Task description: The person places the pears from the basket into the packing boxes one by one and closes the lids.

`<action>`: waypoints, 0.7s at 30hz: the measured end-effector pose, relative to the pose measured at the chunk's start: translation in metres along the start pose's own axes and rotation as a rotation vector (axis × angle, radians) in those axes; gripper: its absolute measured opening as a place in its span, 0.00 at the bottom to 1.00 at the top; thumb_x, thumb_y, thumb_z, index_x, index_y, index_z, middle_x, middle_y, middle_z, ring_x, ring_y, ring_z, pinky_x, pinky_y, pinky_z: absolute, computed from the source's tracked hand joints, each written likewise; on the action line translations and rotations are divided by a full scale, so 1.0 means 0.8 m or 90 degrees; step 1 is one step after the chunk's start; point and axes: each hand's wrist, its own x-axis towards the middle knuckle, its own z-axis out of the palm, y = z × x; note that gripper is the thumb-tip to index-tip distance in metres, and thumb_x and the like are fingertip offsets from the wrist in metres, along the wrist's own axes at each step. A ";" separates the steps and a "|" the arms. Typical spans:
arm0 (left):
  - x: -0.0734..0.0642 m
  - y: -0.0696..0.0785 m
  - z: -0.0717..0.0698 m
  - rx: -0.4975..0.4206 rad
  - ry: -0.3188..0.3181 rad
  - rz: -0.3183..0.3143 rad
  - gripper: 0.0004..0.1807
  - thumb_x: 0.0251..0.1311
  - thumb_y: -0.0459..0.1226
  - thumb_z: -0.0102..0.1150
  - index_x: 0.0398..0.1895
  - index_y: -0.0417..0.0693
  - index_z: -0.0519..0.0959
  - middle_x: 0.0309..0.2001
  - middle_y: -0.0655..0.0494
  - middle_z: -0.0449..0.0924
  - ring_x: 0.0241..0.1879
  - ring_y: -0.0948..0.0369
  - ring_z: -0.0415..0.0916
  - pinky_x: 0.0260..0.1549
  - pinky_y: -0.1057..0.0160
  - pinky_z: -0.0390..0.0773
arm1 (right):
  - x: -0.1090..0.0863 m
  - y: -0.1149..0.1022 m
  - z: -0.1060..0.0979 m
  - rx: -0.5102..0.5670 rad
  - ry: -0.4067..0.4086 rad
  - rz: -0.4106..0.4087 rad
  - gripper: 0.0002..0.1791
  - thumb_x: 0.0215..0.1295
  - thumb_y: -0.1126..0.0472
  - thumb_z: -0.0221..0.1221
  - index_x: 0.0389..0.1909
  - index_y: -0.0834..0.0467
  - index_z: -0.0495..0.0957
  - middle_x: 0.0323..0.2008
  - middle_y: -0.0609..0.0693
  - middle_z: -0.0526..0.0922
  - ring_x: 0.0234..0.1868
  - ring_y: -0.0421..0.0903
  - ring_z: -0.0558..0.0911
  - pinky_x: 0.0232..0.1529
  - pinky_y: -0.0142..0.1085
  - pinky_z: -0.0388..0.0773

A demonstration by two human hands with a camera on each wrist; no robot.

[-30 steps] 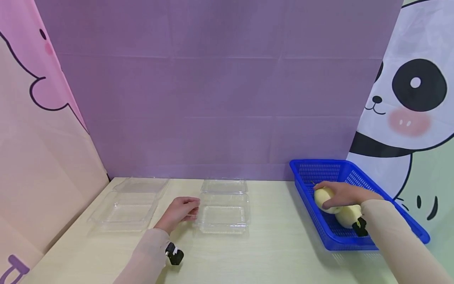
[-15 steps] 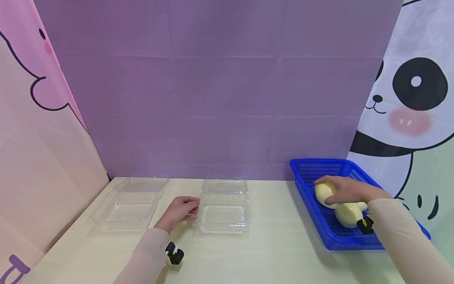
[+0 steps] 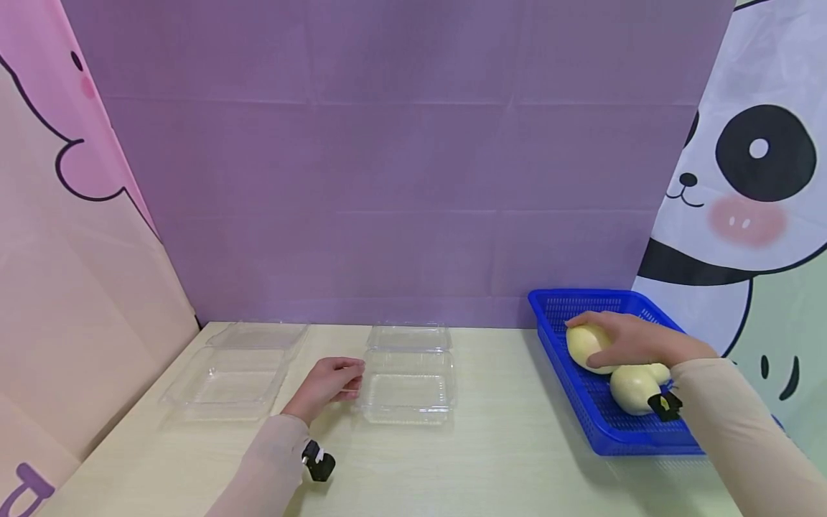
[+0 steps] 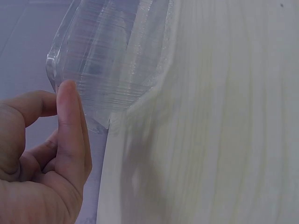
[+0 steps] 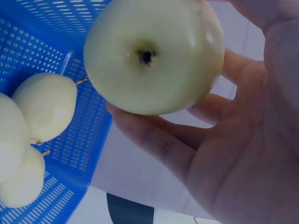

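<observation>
My right hand [image 3: 629, 341] grips a pale yellow pear [image 3: 583, 350] over the blue plastic basket [image 3: 639, 441] on the right. In the right wrist view, the blossom end of this pear [image 5: 149, 70] faces the camera, with fingers curled round its sides. More pears [image 5: 46, 107] lie in the basket in that view, and one pear [image 3: 633, 391] shows below my hand in the head view. At the middle of the table, my left hand [image 3: 329, 384] pinches the left rim of a clear plastic clamshell box [image 3: 407, 391], whose lid is folded back. The left wrist view shows thumb and finger at the box's corner [image 4: 112, 56].
Left of my left hand lies a second clear clamshell box [image 3: 229, 377], its lid also folded back. A purple cloth [image 3: 413, 179] hangs behind the pale wooden table [image 3: 504, 445]. Printed cloths with cartoon animals stand at both sides.
My right hand has risen slightly with the pear, drawing away from the pear beneath, which shows more fully. The left hand stays at the box's rim.
</observation>
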 end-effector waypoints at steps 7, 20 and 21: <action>0.000 0.000 0.000 -0.007 -0.001 0.003 0.18 0.71 0.34 0.57 0.58 0.29 0.76 0.39 0.42 0.80 0.32 0.60 0.78 0.34 0.65 0.84 | 0.005 -0.013 0.000 -0.015 0.011 -0.016 0.33 0.58 0.51 0.69 0.65 0.49 0.73 0.63 0.65 0.72 0.51 0.59 0.73 0.38 0.45 0.76; 0.001 0.001 0.000 0.001 0.001 -0.001 0.19 0.71 0.34 0.57 0.58 0.29 0.76 0.40 0.42 0.80 0.33 0.60 0.78 0.34 0.64 0.85 | 0.014 -0.041 0.000 -0.018 0.007 -0.018 0.33 0.57 0.51 0.68 0.66 0.47 0.73 0.63 0.62 0.72 0.52 0.60 0.73 0.41 0.49 0.76; 0.001 0.000 0.000 -0.001 -0.001 0.000 0.19 0.71 0.34 0.57 0.58 0.29 0.76 0.40 0.42 0.80 0.33 0.60 0.78 0.34 0.64 0.85 | 0.014 -0.042 0.001 -0.018 0.008 -0.020 0.33 0.57 0.51 0.69 0.65 0.47 0.73 0.62 0.62 0.73 0.52 0.59 0.73 0.41 0.49 0.76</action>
